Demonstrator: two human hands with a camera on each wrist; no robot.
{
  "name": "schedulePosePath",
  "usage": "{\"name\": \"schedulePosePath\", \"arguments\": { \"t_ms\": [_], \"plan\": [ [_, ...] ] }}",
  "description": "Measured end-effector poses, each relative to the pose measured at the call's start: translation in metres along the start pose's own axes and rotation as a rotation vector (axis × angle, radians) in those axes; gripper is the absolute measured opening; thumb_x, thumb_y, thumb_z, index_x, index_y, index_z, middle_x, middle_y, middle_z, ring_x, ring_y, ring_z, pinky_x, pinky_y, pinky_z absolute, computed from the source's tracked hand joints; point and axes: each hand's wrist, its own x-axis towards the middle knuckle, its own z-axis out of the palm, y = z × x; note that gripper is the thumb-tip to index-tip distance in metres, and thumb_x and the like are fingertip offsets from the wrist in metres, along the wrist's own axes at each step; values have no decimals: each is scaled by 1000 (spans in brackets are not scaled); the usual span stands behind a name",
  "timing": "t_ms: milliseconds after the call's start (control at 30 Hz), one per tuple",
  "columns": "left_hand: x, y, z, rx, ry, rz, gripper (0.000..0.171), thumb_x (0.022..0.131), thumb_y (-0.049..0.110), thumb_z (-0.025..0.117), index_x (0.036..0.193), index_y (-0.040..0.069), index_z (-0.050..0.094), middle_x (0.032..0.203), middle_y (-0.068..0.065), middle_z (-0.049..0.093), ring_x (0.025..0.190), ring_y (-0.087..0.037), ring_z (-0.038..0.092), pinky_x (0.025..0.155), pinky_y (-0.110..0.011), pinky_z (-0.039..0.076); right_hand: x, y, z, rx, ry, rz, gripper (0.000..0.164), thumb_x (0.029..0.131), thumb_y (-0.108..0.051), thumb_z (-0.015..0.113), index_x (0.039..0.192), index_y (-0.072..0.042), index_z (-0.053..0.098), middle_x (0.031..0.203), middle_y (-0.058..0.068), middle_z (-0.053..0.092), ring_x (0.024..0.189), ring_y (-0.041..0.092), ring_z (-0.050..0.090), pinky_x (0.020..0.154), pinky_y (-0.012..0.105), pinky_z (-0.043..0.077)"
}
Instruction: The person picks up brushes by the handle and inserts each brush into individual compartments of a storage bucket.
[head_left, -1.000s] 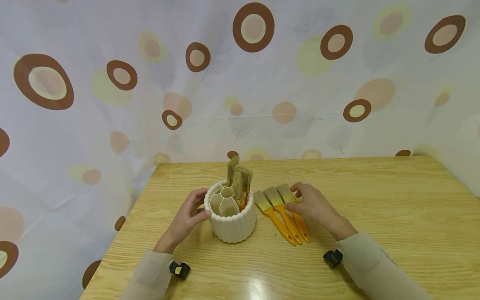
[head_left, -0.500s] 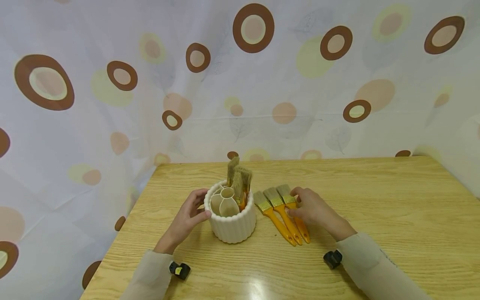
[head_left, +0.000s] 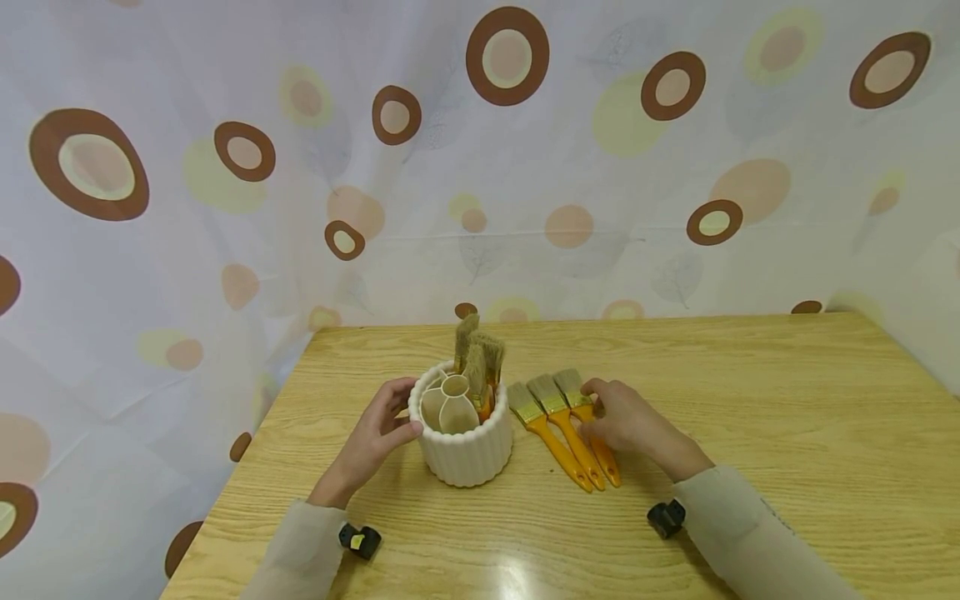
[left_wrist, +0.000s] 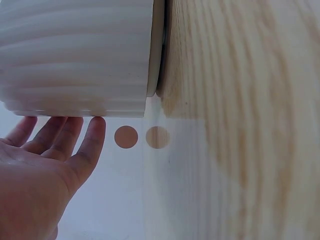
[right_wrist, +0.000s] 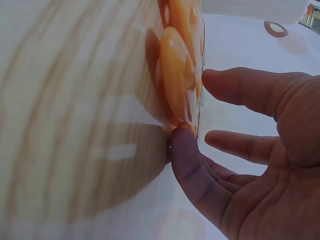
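Here, pictured over a wooden table (head_left: pixel 750 400): two bare hands, busy at a ribbed white pot (head_left: pixel 465 458). Seen upright, closer to the table's left edge than to its right: the pot, fitted with a cream divider (head_left: pixel 453 394) and holding a bunch of brushes (head_left: pixel 474 367), bristles up, toward its right and far side. Spread against the pot's left side: the left hand (head_left: pixel 382 429), half open, with thumb at the rim and fingertips touching the outer wall. Laid flat just beside the pot, bristles toward the table's far edge and orange handles toward the near edge: the left brush (head_left: pixel 540 427), the middle brush (head_left: pixel 570 433) and the right brush (head_left: pixel 602 454). Poised at the last of these: the right hand (head_left: pixel 626 417), partly open, fingers bent, a gap showing between thumb and fingertips, one fingertip seemingly against the brush but not visibly closed round it.

In hand, judging by the pose: taking up the right brush while bracing the pot. Best done by pinching the narrow neck just below the metal band, not the bristles, with a fingertip worked under the outer side. Better to lift straight up first, so as not to drag the middle brush, close alongside. Enough from the left: light, even pressure, against sliding or tipping.
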Motion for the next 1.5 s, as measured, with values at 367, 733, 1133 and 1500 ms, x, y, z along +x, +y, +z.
{"name": "schedulePosePath", "arguments": {
  "t_ms": [367,733,1133,1500],
  "plan": [
    [0,-2,-1,-1,-1,-2,53,93,6,58,140,1,33,141,-19,40,129,-28,40,100,-39,40,1,4,-1,-26,-9,-27,56,77,-12,74,126,6,52,103,19,60,95,33,56,82,48,47],
    [0,-2,-1,-1,-4,2,53,94,6,58,141,2,33,142,-19,39,130,-30,39,101,-49,37,-1,4,-5,-19,-35,-10,56,78,-9,72,128,5,51,105,20,59,94,33,56,80,48,48],
    [1,-3,-2,-12,-18,23,52,93,3,57,140,0,33,140,-21,39,126,-26,41,99,-43,41,-5,10,-9,-53,-17,-16,51,78,-4,70,125,5,52,103,18,60,93,32,56,79,47,48],
    [-2,-3,-3,-6,-10,24,52,91,2,60,136,-3,35,136,-21,41,122,-25,44,97,-40,43,-5,17,-13,-57,-21,-7,48,76,-1,67,122,2,54,95,13,58,82,26,53,71,41,47]
  ]
}}
